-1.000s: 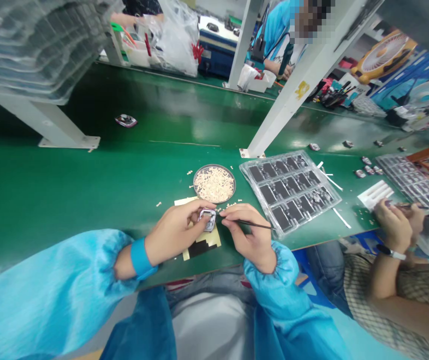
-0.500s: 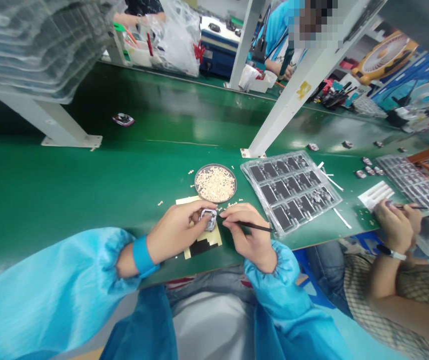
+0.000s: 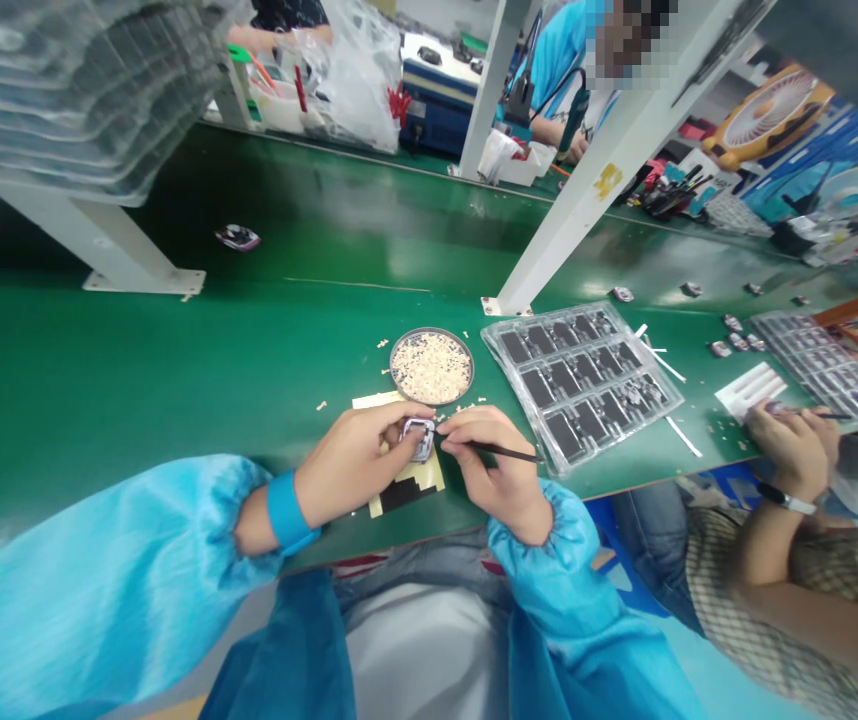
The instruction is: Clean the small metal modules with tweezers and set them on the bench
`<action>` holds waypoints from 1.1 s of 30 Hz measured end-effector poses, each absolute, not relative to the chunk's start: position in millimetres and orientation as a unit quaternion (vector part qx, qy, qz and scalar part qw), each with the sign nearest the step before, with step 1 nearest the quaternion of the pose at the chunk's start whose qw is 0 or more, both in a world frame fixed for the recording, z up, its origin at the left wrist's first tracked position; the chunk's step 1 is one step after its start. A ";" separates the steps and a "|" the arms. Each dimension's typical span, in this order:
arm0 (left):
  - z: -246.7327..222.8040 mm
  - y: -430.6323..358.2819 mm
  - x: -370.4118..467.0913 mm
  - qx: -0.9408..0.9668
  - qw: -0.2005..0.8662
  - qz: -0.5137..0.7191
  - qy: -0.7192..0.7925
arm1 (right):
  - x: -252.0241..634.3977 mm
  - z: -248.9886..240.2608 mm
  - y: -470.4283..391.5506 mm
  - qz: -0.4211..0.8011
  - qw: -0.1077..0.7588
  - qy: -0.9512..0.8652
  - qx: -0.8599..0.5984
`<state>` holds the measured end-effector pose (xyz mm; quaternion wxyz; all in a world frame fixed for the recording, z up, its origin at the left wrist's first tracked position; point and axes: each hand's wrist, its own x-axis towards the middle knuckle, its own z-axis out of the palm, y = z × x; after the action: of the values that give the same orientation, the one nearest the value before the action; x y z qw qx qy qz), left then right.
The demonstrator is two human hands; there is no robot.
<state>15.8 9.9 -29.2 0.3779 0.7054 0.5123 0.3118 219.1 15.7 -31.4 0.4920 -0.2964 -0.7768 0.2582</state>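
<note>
Between its thumb and fingers, my left hand [image 3: 358,455] holds a small silver-rimmed device case [image 3: 419,440] with dark parts inside. My right hand [image 3: 495,462] grips a thin black tool [image 3: 500,451], whose tip meets the right edge of the case. Under the case lies a yellow sheet [image 3: 438,470] with a black patch. Just beyond both hands stands a round dish [image 3: 393,378] full of small pale pieces. To the right of it is a clear plastic tray [image 3: 541,430] with rows of black square parts.
White strips [image 3: 682,437] lie beside the tray. A white post [image 3: 541,235] rises behind it. Another case [image 3: 238,237] sits at the back left under stacked trays [image 3: 76,100]. A co-worker's hands [image 3: 793,440] are at the right.
The case at the back left and those at the back right have shifted slightly left. The black tool in my right hand has moved a little; both hands keep their hold.
</note>
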 end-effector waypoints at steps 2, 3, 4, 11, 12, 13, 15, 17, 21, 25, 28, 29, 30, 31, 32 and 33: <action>-30.9 9.8 15.6 0.695 0.389 0.320 0.513 | 218.8 -31.1 15.2 0.261 0.494 -0.772 -0.304; -31.8 9.8 15.5 0.688 0.398 0.326 0.513 | 218.9 -31.0 14.6 0.263 0.498 -0.766 -0.309; -32.6 9.8 15.4 0.680 0.407 0.332 0.511 | 219.3 -30.8 13.9 0.267 0.505 -0.759 -0.312; -33.0 9.8 15.0 0.649 0.450 0.362 0.495 | 222.8 -30.9 11.0 0.287 0.521 -0.745 -0.302; -33.1 9.8 14.9 0.647 0.453 0.364 0.494 | 222.8 -31.1 11.2 0.286 0.522 -0.744 -0.303; -33.3 9.7 14.8 0.646 0.454 0.365 0.493 | 222.6 -31.4 11.4 0.285 0.524 -0.742 -0.305; -34.1 9.6 14.5 0.646 0.455 0.365 0.492 | 222.2 -31.8 11.8 0.284 0.527 -0.740 -0.309; -35.1 9.6 14.2 0.649 0.451 0.364 0.492 | 221.6 -31.9 12.0 0.282 0.528 -0.738 -0.311; -35.9 9.7 14.2 0.651 0.445 0.358 0.500 | 221.0 -30.9 12.0 0.283 0.526 -0.743 -0.302; -35.8 9.8 14.8 0.640 0.458 0.362 0.500 | 221.0 -29.2 11.9 0.287 0.521 -0.746 -0.299; -36.4 9.8 14.8 0.636 0.462 0.363 0.500 | 220.8 -28.7 12.1 0.288 0.521 -0.746 -0.298; -36.6 9.8 14.8 0.635 0.463 0.364 0.500 | 220.7 -28.8 12.3 0.289 0.520 -0.747 -0.298; -36.9 9.9 14.9 0.635 0.463 0.365 0.499 | 220.5 -29.0 12.5 0.289 0.519 -0.747 -0.298; -37.1 9.9 14.9 0.635 0.463 0.366 0.498 | 220.4 -29.3 12.7 0.290 0.516 -0.749 -0.298; -37.2 9.9 15.0 0.635 0.463 0.366 0.498 | 220.2 -29.7 13.0 0.289 0.513 -0.751 -0.299; -37.4 9.9 15.0 0.635 0.463 0.364 0.499 | 220.1 -30.1 13.2 0.288 0.509 -0.754 -0.299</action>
<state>15.0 9.9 -37.4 0.4633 0.6354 0.4988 0.3644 220.1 13.2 -30.1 0.5090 -0.2994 -0.7538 0.2884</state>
